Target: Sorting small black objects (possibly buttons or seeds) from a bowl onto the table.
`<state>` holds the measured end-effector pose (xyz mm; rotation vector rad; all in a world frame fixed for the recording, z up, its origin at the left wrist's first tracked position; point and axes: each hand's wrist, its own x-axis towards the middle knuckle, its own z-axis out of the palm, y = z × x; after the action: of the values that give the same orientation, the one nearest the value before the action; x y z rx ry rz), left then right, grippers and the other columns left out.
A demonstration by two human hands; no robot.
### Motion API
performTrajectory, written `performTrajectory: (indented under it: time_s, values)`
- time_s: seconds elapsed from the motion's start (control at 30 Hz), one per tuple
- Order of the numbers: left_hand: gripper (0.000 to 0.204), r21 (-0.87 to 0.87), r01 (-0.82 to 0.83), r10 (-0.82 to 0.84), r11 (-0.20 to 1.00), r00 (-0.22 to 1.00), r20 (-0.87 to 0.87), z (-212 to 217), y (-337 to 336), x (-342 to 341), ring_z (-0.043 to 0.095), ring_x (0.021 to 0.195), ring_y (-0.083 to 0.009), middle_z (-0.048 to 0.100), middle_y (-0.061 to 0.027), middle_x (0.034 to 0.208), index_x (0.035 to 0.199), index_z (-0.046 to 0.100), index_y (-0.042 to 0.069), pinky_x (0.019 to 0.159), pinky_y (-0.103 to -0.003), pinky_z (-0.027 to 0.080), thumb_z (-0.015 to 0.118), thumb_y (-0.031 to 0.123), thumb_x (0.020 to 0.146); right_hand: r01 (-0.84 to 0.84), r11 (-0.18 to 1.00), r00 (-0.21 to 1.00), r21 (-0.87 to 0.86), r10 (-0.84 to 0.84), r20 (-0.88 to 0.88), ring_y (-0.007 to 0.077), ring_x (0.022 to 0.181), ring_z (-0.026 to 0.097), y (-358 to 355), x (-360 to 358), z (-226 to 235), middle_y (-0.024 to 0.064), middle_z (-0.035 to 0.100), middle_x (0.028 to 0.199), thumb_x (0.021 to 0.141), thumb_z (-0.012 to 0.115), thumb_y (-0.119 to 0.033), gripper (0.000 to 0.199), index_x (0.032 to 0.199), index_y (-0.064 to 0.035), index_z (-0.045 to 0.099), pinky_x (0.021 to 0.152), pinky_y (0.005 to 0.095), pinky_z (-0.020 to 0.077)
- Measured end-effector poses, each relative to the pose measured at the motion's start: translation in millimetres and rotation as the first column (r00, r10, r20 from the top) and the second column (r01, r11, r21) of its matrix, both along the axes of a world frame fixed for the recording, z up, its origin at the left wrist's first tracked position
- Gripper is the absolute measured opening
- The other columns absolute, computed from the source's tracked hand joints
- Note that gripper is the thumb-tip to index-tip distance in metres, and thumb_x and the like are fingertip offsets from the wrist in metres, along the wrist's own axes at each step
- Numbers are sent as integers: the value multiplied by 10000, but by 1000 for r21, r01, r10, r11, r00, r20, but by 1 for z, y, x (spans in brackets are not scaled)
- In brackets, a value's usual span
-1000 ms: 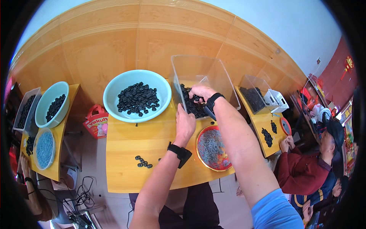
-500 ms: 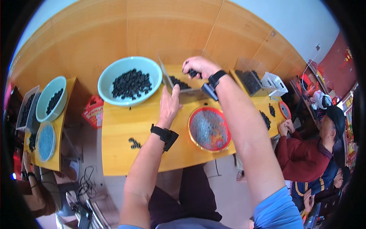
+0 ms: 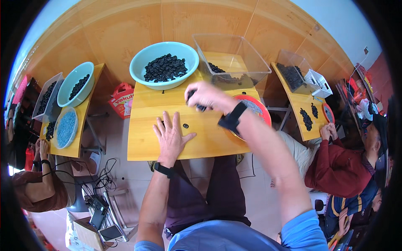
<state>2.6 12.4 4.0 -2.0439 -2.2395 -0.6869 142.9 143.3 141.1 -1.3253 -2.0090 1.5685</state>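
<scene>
My left hand (image 3: 170, 138) lies palm down on the yellow table (image 3: 144, 144), its fingers spread. Beside its fingers is one small black round piece (image 3: 185, 126), and another dark bit shows at its fingertips. My right hand (image 3: 209, 97), smeared by motion, is closed around several small black pieces (image 3: 191, 93) above the middle of the table. Behind it stands a clear plastic bin (image 3: 255, 72) with more black pieces in the bottom. A teal basin (image 3: 136, 65) holding a heap of black pieces sits at the back left. My right forearm partly covers a red-rimmed dish (image 3: 264, 113) of small greyish bits.
On the left table are another teal basin (image 3: 90, 69), a grey bin (image 3: 53, 112) and a tray of blue bits (image 3: 68, 129), with a person's hands close by. At the right table, a person in a dark red sleeve (image 3: 335, 167) works near black pieces (image 3: 306, 120). A wood-panelled wall stands behind.
My right hand has come out of the clear bin, moving left and nearer with black pieces in it. My left hand has left the bin's edge and lies on the table. The view has shifted.
</scene>
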Motion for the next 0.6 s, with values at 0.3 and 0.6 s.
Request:
performTrajectory:
  time_s: [0.3, 0.6]
  values:
    - [562, 110, 112, -117, 988, 993, 33, -13, 8, 6, 392, 1368, -408, 445, -212, 1460, 1334, 549, 99, 1135, -524, 303, 666, 433, 897, 200, 647, 931, 736, -360, 64, 406, 830, 645, -44, -21, -116, 144, 647, 897, 738, 695, -76, 173, 906, -78, 654, 702, 485, 524]
    - [197, 215, 94, -147, 972, 958, 246, -15, 22, 6, 468, 1286, -375, 552, -200, 1311, 1056, 632, 63, 1113, -510, 316, 662, 176, 897, 175, 683, 970, 709, -242, -6, 411, 916, 599, -29, -10, -128, 183, 595, 914, 749, 678, -29, 166, 913, -36, 656, 797, 483, 494]
